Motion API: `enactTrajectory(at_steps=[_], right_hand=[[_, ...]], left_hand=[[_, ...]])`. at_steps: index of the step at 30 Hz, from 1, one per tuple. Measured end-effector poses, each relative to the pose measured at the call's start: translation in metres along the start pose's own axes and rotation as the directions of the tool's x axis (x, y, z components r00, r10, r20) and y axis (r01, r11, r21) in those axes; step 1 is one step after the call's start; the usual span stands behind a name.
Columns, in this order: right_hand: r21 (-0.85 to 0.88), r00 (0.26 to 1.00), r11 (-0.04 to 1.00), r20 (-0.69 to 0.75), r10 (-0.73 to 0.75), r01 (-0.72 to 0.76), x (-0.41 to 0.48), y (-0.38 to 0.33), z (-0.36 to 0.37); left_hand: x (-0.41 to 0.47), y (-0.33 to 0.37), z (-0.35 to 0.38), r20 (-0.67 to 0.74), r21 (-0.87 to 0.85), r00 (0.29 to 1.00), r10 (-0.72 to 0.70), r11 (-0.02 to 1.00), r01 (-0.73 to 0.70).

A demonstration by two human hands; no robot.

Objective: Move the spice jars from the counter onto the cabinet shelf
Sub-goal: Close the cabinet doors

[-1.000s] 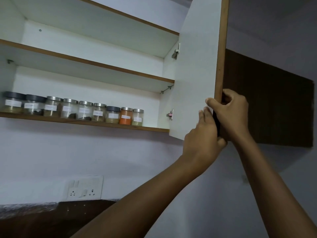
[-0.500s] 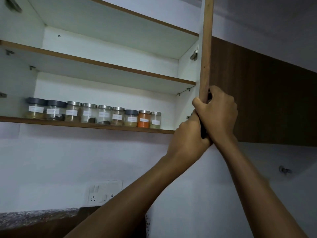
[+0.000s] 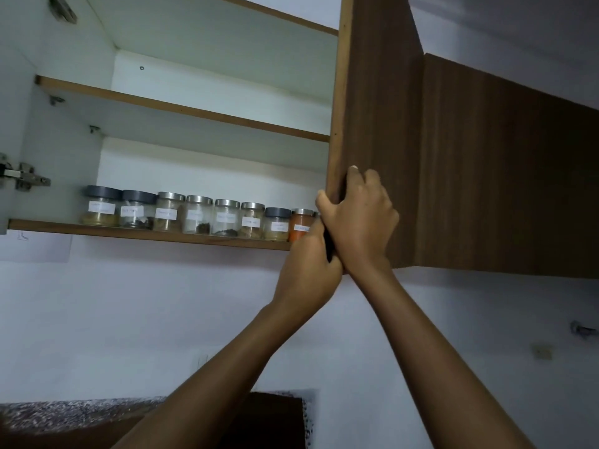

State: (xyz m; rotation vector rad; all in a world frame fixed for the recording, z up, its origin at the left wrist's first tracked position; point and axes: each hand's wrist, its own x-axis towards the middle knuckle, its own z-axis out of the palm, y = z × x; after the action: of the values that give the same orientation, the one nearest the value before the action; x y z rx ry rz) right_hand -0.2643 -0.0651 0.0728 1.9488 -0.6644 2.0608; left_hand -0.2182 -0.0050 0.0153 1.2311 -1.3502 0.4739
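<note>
The right hand (image 3: 358,222) curls thumb and fingers round the edge of the cabinet door (image 3: 379,108); the left hand (image 3: 309,264) meets it at the lower corner, fingers hidden, grip unclear. The spice jars (image 3: 197,218) stand in a row on the bottom shelf (image 3: 64,229)

Bare left hand (image 3: 308,270), right hand (image 3: 359,222)

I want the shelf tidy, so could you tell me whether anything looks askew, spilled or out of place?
Nothing stands out. The spice jars stand upright in one row on the bottom shelf, lids on, nothing spilled. The left hand and right hand hold the door, hiding the row's end.
</note>
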Motion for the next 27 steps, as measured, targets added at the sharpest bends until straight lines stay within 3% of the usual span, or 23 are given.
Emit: enactTrajectory(at_steps=[6, 12, 20, 23, 27], right_hand=[[-0.009, 0.998, 0.999, -0.053, -0.031, 0.031, -0.005, -0.028, 0.052], [0.097, 0.996, 0.994, -0.076, -0.039, 0.047, -0.013, -0.035, 0.097], [0.116, 0.990, 0.985, 0.053, -0.131, 0.125, -0.027, -0.040, 0.163], [0.058, 0.983, 0.984, 0.061, -0.172, 0.169, -0.028, -0.038, 0.188], [0.075, 0.962, 0.968, 0.112, -0.248, 0.241, -0.030, -0.035, 0.216]], left_hand=[[0.010, -0.048, -0.018, -0.110, 0.078, 0.993, -0.049, 0.995, 0.058], [0.022, -0.086, -0.028, -0.152, 0.137, 0.987, -0.061, 0.987, 0.082], [0.023, -0.160, -0.032, -0.428, 0.313, 0.904, 0.001, 0.938, 0.148], [0.025, -0.180, -0.029, -0.433, 0.361, 0.901, -0.006, 0.915, 0.179], [0.028, -0.199, -0.033, -0.362, 0.621, 0.921, 0.146, 0.774, 0.122]])
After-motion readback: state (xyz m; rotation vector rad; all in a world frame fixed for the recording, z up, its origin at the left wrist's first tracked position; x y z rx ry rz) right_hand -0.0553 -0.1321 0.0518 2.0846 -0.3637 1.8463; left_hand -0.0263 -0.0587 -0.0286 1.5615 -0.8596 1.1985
